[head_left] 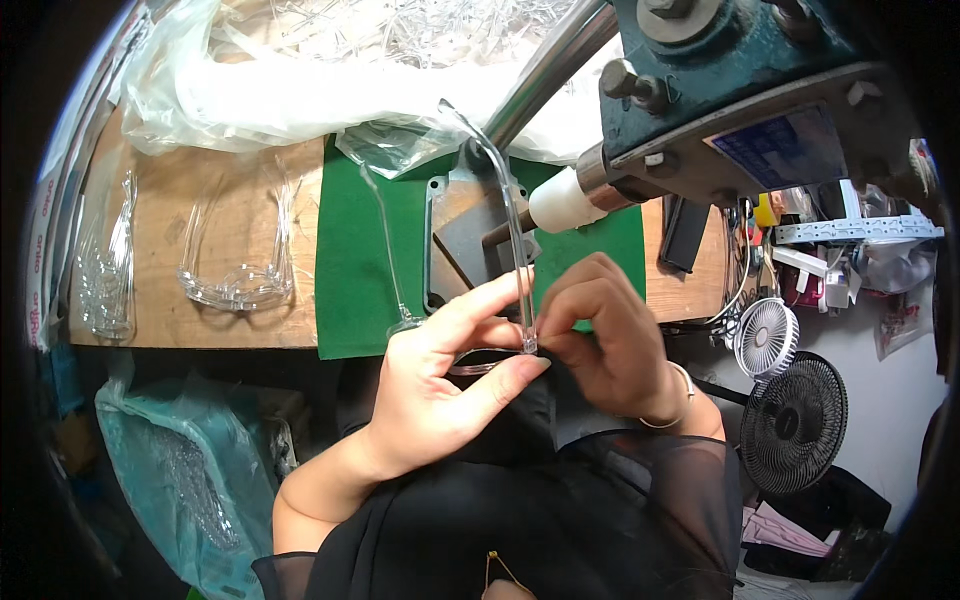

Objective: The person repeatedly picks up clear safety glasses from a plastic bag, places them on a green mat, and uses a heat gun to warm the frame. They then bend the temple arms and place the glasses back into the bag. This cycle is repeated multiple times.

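Your left hand (440,385) and right hand (600,335) both pinch a clear plastic eyeglass frame (480,350) just above your lap, each grip closed on it. One transparent temple arm (510,215) rises toward the green press machine (720,90). Finished clear frames (235,270) lie on the wooden table (200,330).

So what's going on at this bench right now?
A person holds a clear plastic glasses frame in both bare hands over the edge of a wooden workbench. The left hand grips the front piece, while the right hand pinches the base of one clear temple arm, which sticks up. The other temple arm also stands up, on the left. Finished clear frames lie on the bench, beside a green mat under a dark green metal press.
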Demonstrator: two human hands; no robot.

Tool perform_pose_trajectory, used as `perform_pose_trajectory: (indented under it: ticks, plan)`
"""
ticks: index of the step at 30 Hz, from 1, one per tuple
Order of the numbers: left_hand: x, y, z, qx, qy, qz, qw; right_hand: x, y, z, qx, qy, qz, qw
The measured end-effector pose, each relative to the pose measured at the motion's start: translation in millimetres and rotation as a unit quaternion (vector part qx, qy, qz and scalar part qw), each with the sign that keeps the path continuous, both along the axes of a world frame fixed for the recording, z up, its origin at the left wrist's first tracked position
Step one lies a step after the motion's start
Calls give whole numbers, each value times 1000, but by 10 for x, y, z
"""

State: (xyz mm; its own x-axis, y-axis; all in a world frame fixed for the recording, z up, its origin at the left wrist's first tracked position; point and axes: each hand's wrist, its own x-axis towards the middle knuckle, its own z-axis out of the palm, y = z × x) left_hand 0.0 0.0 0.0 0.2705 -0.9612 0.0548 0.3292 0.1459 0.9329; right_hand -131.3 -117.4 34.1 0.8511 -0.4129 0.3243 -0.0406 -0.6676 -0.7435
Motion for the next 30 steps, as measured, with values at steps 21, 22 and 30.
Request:
perform_pose_trajectory:
  ticks: [21, 22, 30]
  plan:
    - [50, 76, 27, -27, -100, 8, 995, 42, -23, -68, 72, -41, 47, 995]
    - [45, 74, 26, -15, -60, -3, 998, 42, -25, -68, 82, -40, 48, 995]
    - [45, 81, 23, 14, 4, -44, 999, 45, -76, -44, 74, -43, 85, 993]
